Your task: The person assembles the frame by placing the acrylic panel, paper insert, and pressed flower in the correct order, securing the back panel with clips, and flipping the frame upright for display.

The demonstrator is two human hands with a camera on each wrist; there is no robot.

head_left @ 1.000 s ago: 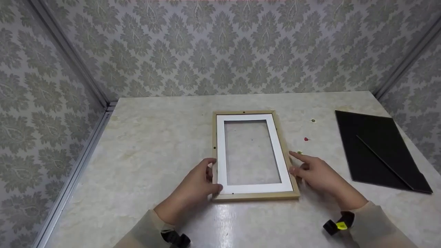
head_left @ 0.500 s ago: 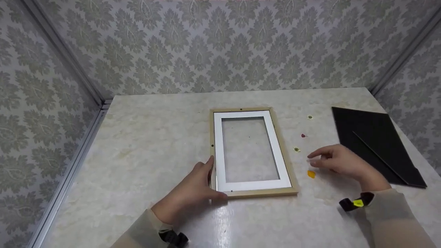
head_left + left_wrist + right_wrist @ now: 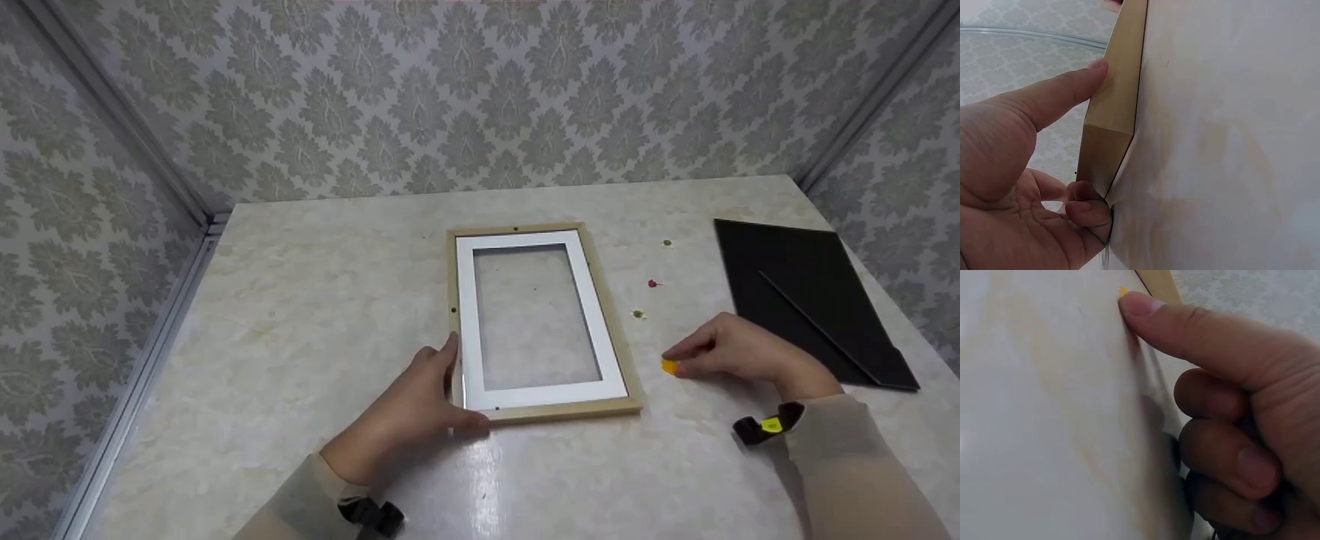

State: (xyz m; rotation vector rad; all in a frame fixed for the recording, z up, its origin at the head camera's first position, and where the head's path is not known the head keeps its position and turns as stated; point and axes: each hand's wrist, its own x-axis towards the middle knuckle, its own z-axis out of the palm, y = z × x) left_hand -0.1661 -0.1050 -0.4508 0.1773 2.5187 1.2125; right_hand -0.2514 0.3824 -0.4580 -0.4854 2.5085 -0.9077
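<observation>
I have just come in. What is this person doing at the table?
A person's left hand holds the near left corner of a wooden frame with a white mat. The right hand pinches a small orange piece to the right of the frame. Three small flower-like bits lie farther back, between the frame and a black board.

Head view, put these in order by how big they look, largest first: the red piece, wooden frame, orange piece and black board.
Largest to smallest:
1. Wooden frame, by its whole outline
2. Black board, partly hidden behind the right hand
3. Orange piece, partly covered by that hand
4. Red piece
</observation>
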